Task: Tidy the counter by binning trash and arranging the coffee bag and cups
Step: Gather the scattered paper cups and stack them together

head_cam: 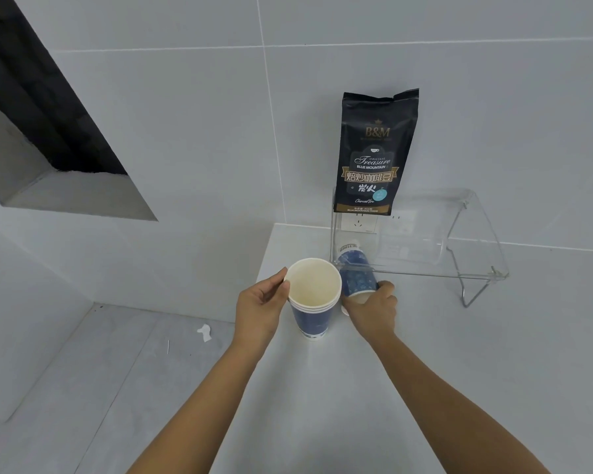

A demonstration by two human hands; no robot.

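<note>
A black coffee bag (374, 155) stands upright on top of a clear acrylic shelf (425, 271), leaning against the tiled wall. My left hand (262, 309) grips the rim of an upright stack of blue paper cups (312, 313) on the white counter (391, 388). My right hand (374, 309) is closed around the mouth end of another blue cup (355, 271) that lies tilted, its base pointing under the front edge of the shelf.
A wall socket (358, 222) sits behind the shelf. The counter's left edge drops to a grey floor, where a white scrap of paper (204, 332) lies. A dark window recess (31, 107) is at upper left.
</note>
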